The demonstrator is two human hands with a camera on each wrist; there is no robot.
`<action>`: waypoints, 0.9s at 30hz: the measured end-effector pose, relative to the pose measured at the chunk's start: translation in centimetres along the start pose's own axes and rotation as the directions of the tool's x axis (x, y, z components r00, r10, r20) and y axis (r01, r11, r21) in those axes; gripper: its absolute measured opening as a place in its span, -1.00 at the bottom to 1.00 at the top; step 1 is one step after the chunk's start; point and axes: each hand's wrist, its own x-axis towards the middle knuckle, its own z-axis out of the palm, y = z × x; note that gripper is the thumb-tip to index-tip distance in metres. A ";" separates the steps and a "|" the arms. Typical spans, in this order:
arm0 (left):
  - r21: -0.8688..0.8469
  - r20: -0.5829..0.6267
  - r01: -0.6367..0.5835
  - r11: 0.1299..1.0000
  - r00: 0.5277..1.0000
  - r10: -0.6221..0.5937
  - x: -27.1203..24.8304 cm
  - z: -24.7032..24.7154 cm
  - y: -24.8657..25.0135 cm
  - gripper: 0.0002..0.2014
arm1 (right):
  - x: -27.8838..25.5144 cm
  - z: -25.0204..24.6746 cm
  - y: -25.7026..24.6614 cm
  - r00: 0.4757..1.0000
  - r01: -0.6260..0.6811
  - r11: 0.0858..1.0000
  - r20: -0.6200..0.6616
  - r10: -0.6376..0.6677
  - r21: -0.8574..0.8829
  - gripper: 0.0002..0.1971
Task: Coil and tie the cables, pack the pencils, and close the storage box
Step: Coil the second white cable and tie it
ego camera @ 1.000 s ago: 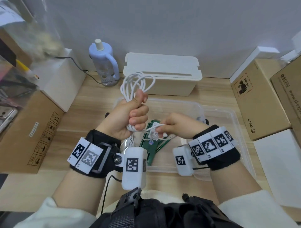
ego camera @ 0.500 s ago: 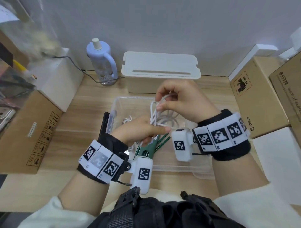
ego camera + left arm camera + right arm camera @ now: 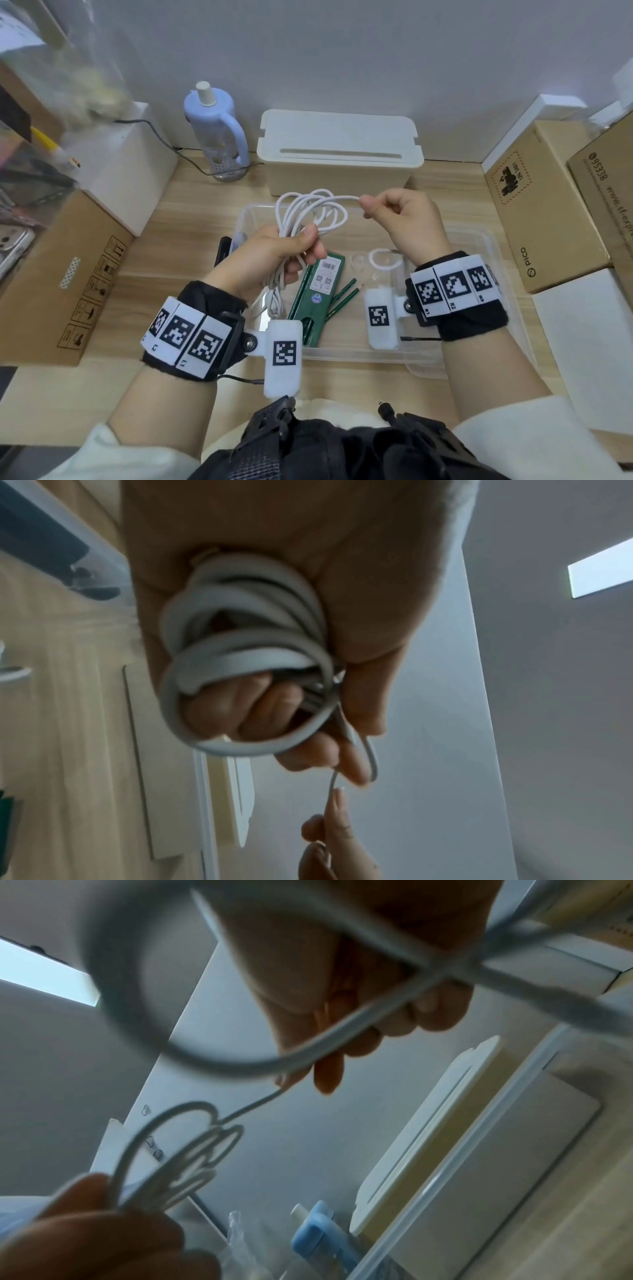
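Observation:
My left hand (image 3: 291, 253) grips a coiled white cable (image 3: 311, 214) above the clear storage box (image 3: 479, 240); the loops stand up over my fist and a plug end hangs below it. The left wrist view has the coil (image 3: 246, 653) wrapped inside my curled fingers. My right hand (image 3: 383, 209) pinches the cable's free end and holds it taut to the right of the coil; the right wrist view has the strand (image 3: 342, 1039) running under my fingers. A green pencil box (image 3: 322, 284) and loose green pencils (image 3: 346, 294) lie in the storage box beside a second white cable (image 3: 383, 260).
A white lidded box (image 3: 339, 147) and a blue bottle (image 3: 215, 130) stand at the back by the wall. Cardboard boxes (image 3: 548, 212) line the right side, with another carton (image 3: 58, 274) and a white box (image 3: 123, 171) on the left. A black object (image 3: 224, 246) lies beside the storage box.
My left hand has turned the coil upward again. My right hand has moved from over the coil out to the right, pulling the free end taut.

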 end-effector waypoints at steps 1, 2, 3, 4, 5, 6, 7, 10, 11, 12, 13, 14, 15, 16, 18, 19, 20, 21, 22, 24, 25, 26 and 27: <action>-0.031 0.001 -0.019 0.999 1.000 0.019 0.0 0.1 0.1 -0.69 | 0.0 -0.1 0.0 1.000 -0.011 1.000 -0.026 0.010 -0.007 -0.69; -0.062 -0.007 -0.050 0.997 0.999 0.050 0.0 0.2 0.2 -0.68 | -0.1 -0.1 -0.2 0.999 -0.022 1.000 -0.029 0.022 -0.011 -0.66; -0.087 -0.023 -0.088 0.992 0.996 0.087 0.1 0.4 0.2 -0.68 | -0.3 0.1 -0.5 1.000 -0.028 1.000 -0.010 0.028 -0.010 -0.65; -0.102 -0.046 -0.125 0.987 0.992 0.121 0.2 0.8 0.2 -0.68 | -0.5 0.5 -0.9 0.999 -0.029 1.000 0.027 0.029 -0.011 -0.65; -0.107 -0.070 -0.151 0.983 0.987 0.144 0.3 1.1 0.2 -0.67 | -0.7 1.0 -1.2 0.997 -0.023 1.000 0.070 0.024 -0.020 -0.66; -0.101 -0.092 -0.164 0.981 0.984 0.155 0.5 1.5 0.2 -0.67 | -1.0 1.5 -1.7 0.994 -0.012 0.999 0.110 0.015 -0.033 -0.68; -0.095 -0.112 -0.166 0.982 0.981 0.156 0.7 1.9 0.2 -0.66 | -1.3 2.0 -2.1 0.989 0.001 0.999 0.146 0.005 -0.043 -0.72; -0.143 -0.152 -0.162 0.976 0.978 0.140 0.9 2.6 0.3 -0.70 | -2.1 3.1 -3.4 0.972 0.066 0.996 0.230 -0.051 -0.057 -0.71; -0.177 -0.161 -0.165 0.970 0.977 0.137 0.9 2.6 0.4 -0.69 | -2.3 3.4 -3.7 0.965 0.094 0.992 0.254 -0.071 -0.079 -0.70; -0.209 -0.168 -0.168 0.963 0.977 0.134 0.8 2.6 0.5 -0.70 | -2.4 3.5 -3.9 0.957 0.122 0.987 0.277 -0.090 -0.101 -0.73; -0.238 -0.172 -0.166 0.957 0.977 0.127 0.7 2.6 0.6 -0.72 | -2.4 3.6 -3.9 0.949 0.145 0.983 0.297 -0.106 -0.114 -0.79; -0.255 -0.172 -0.158 0.954 0.978 0.116 0.6 2.5 0.6 -0.73 | -2.4 3.7 -4.1 0.942 0.157 0.981 0.315 -0.112 -0.118 -0.86; -0.269 -0.169 -0.147 0.952 0.980 0.104 0.5 2.5 0.6 -0.73 | -2.4 3.8 -4.1 0.937 0.167 0.978 0.328 -0.117 -0.126 -0.90; -0.276 -0.164 -0.138 0.951 0.982 0.095 0.4 2.5 0.7 -0.73 | -2.4 3.9 -4.2 0.933 0.177 0.974 0.339 -0.119 -0.144 -0.89; -0.280 -0.160 -0.118 0.953 0.984 0.075 0.3 2.5 0.8 -0.75 | -2.4 3.8 -4.5 0.922 0.207 0.957 0.368 -0.121 -0.203 -0.90; -0.281 -0.162 -0.103 0.954 0.985 0.058 0.3 2.6 0.8 -0.75 | -2.4 3.7 -4.6 0.917 0.221 0.948 0.380 -0.122 -0.231 -0.91; -0.286 -0.169 -0.091 0.954 0.985 0.044 0.3 2.6 0.8 -0.75 | -2.5 3.7 -4.7 0.912 0.225 0.943 0.392 -0.117 -0.243 -0.92; -0.292 -0.186 -0.099 0.951 0.982 0.045 0.3 2.6 0.7 -0.75 | -2.5 3.7 -4.8 0.909 0.219 0.948 0.401 -0.113 -0.230 -0.92; -0.290 -0.217 -0.132 0.948 0.974 0.069 0.4 2.6 0.6 -0.76 | -2.6 3.8 -4.9 0.905 0.202 0.958 0.413 -0.103 -0.204 -0.94; -0.272 -0.294 -0.230 0.934 0.944 0.147 0.7 2.5 0.4 -0.76 | -2.8 4.1 -4.8 0.892 0.160 0.977 0.443 -0.083 -0.139 -0.94; -0.265 -0.336 -0.274 0.925 0.925 0.178 0.8 2.3 0.4 -0.75 | -3.0 4.1 -4.7 0.880 0.135 0.985 0.471 -0.068 -0.111 -0.91; -0.268 -0.383 -0.312 0.912 0.903 0.197 0.9 2.1 0.4 -0.74 | -3.1 4.1 -4.6 0.863 0.111 0.989 0.503 -0.049 -0.094 -0.88; -0.293 -0.427 -0.345 0.892 0.882 0.200 1.0 1.8 0.6 -0.74 | -3.2 3.9 -4.5 0.843 0.102 0.990 0.536 -0.034 -0.098 -0.87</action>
